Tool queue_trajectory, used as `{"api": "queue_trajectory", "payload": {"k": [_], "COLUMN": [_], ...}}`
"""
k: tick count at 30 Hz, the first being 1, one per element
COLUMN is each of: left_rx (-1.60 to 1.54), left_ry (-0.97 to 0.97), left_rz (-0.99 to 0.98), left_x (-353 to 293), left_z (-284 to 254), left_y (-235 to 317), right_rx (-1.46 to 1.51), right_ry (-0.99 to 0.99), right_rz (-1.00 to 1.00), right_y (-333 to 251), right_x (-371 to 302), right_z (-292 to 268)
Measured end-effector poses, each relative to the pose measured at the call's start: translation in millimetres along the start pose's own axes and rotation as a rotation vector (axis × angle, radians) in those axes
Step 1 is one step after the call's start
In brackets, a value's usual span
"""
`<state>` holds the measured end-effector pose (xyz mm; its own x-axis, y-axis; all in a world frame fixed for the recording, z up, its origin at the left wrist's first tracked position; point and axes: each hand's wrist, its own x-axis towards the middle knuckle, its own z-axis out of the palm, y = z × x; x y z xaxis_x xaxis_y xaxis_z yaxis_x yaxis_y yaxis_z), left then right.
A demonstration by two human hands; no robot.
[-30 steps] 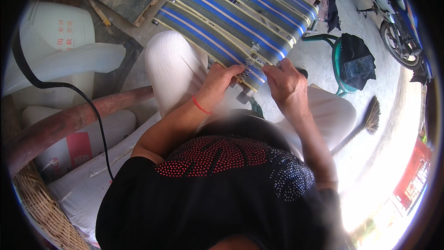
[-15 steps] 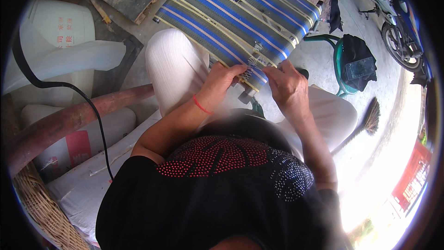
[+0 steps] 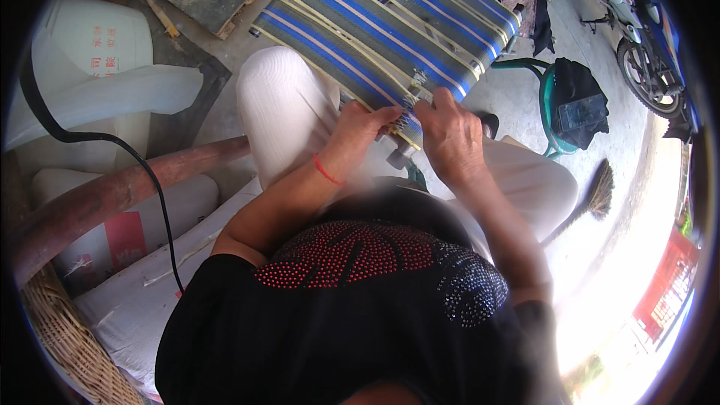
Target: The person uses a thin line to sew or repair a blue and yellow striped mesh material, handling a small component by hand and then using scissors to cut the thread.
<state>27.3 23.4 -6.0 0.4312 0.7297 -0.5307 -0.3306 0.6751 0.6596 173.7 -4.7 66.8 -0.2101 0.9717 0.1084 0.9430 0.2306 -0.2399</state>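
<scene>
Blue, green and cream striped webbing (image 3: 390,19) is stretched over a frame in front of my knees. Whitish frayed threads stick out near its close corner. My left hand (image 3: 358,129) pinches the webbing edge beside those threads, thumb and forefinger together; a red cord circles that wrist. My right hand (image 3: 452,133) is closed just right of the frayed part, fingers bent at the webbing. What its fingertips hold is too small or hidden to make out. A grey frame end (image 3: 398,158) shows below the webbing corner.
On the right stand a green stool (image 3: 550,109) with black cloth and a phone (image 3: 583,111), a brush (image 3: 602,191) and a motorcycle (image 3: 649,60). To the left are a reddish curved bar (image 3: 135,187), a black cable (image 3: 142,169), white sacks (image 3: 180,206) and a wicker basket (image 3: 71,330).
My right hand has moved left and slightly up, closer to my left hand and the frayed threads. The left hand stays nearly in place on the webbing.
</scene>
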Motion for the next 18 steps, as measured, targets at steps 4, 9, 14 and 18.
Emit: {"api": "queue_trajectory", "payload": {"k": [4,9,14,18], "left_rx": [-0.029,-0.061,0.015,-0.027], "left_ry": [0.006,0.050,0.007,-0.019], "left_rz": [0.017,0.080,0.045,0.077], "left_x": [-3,-7,-1,-11], "left_z": [-1,9,1,9], "left_y": [0,4,-2,7], "right_rx": [0.110,0.287,0.335,0.560], "right_ry": [-0.081,-0.047,-0.024,-0.097], "right_rz": [0.058,0.013,0.053,0.191], "right_y": [4,1,7,20], "right_x": [0,6,9,21], "right_z": [-11,-10,12,1]}}
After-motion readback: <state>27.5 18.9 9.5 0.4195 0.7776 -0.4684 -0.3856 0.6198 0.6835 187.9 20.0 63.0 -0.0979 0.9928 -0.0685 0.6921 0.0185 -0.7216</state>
